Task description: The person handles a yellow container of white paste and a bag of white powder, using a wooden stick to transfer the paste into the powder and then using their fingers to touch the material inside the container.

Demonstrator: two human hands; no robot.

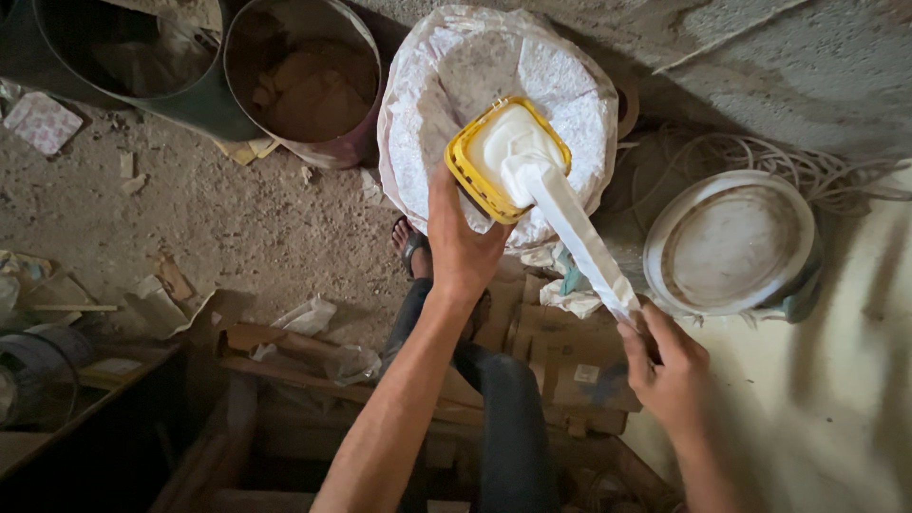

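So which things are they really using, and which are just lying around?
In use:
left hand holding the yellow tub
right hand holding the white stick
white sack under the tub

Lying about:
white lid
two drums
cord
cardboard scraps

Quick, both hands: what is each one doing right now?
Left hand: closed, gripping the yellow tub.
Right hand: closed on the end of the white stick.

L hand (463, 249) reaches fwd, arm near straight, palm down, fingers curled in a firm grip, thumb out to the side. R hand (668, 366) sits lower & closer to the body, wrist bent, fingers (635, 334) pinched shut. Both forearms bare; hands well apart.
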